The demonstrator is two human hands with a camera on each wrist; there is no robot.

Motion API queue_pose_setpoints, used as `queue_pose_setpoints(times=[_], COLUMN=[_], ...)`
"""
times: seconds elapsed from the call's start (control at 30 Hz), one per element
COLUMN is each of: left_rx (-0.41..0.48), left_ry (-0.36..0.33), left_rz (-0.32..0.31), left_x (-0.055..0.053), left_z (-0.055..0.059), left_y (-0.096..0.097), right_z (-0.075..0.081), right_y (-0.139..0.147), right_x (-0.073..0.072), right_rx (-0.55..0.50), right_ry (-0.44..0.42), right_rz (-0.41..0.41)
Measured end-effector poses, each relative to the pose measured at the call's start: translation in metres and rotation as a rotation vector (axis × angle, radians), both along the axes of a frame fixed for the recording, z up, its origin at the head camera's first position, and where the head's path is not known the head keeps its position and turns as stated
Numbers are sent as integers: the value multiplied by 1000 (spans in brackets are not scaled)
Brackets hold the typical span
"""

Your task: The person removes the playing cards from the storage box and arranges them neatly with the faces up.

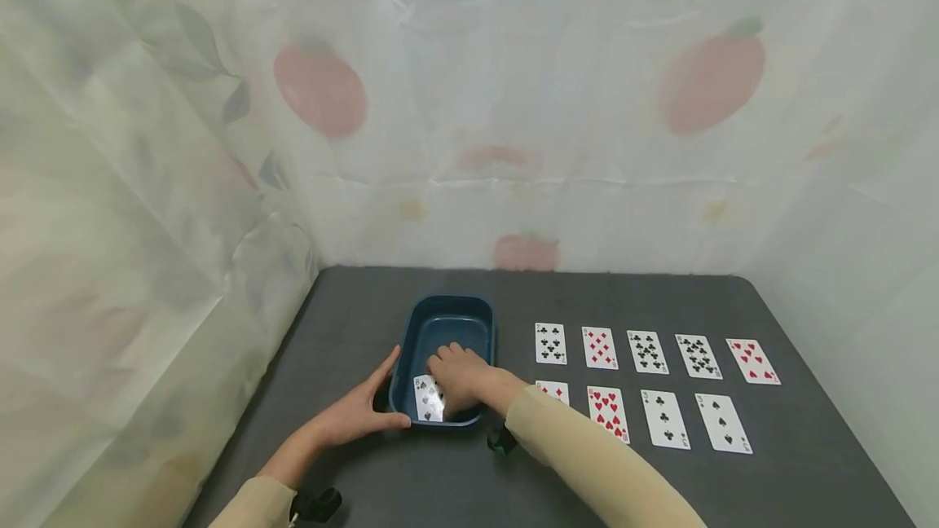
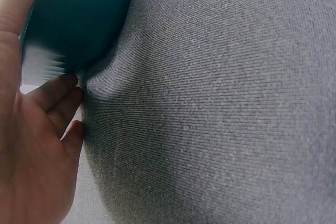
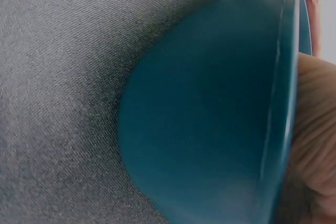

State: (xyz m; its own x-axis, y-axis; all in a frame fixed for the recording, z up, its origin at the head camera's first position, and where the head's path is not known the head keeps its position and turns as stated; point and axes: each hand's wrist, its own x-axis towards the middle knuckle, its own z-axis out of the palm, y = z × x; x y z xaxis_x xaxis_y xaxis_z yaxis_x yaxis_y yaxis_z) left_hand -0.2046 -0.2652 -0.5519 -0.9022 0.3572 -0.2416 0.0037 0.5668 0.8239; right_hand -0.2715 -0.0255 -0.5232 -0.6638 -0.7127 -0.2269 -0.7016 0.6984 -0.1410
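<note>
A dark blue tray stands on the grey table, left of the middle. My left hand rests against the tray's near left corner, thumb and index finger spread along its outside. The left wrist view shows those fingers beside the tray's blue wall. Inside the tray is my right hand, knuckles up and fingers bent down. A playing card with black pips lies face up at the tray's near end, partly covered by the right hand. Its fingertips are hidden, also in the right wrist view, behind the tray wall.
Right of the tray, face-up playing cards lie in two rows. The far row runs from a seven of clubs to a hearts card. In the near row are a hearts card and a spades card; my right forearm partly covers a diamonds card.
</note>
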Motion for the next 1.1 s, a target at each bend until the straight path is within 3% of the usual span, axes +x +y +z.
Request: queue_pose_setpoints(times=[0.33,0.57,0.8,1.1], left_rx=[13,16,1,-10], left_ry=[-1,-3,2,10], left_rz=[-8,-13,-1,-15], left_x=[0,0,0,-1], left_z=[2,3,2,0], left_y=[-1,-1,-1,-2], right_z=[-1,3,39,75], right_y=[3,7,39,126], right_x=[1,1,-16,-26], right_rx=[-13,-14,-85,-260], right_ry=[48,155,171,153], right_rz=[50,110,83,5])
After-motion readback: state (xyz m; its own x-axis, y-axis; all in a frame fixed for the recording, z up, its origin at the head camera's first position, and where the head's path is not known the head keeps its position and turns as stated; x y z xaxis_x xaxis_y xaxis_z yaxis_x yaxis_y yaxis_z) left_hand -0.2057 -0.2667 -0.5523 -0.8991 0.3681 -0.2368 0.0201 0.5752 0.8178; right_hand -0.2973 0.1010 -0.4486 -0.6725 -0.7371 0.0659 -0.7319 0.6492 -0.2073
